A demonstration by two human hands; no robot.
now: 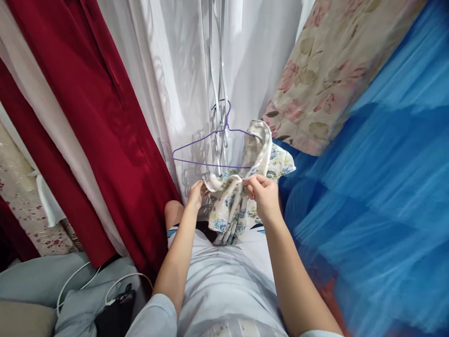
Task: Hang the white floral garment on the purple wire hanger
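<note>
A white garment with blue and yellow flowers [242, 187] hangs partly over the right end of a thin purple wire hanger [196, 147]. My left hand [196, 193] pinches the garment's edge at its left side. My right hand [264, 192] is closed on the same edge a little to the right, so the cloth is held between both hands. The hanger's hook [228, 112] sits in front of a white sheer curtain [182, 70]. The rest of the garment droops down toward my lap.
A dark red curtain [91, 121] hangs at the left. A beige floral cloth [329, 65] and a bright blue fabric [386, 187] fill the right. White cables [77, 276] and a black device [121, 299] lie on grey cushions at the lower left.
</note>
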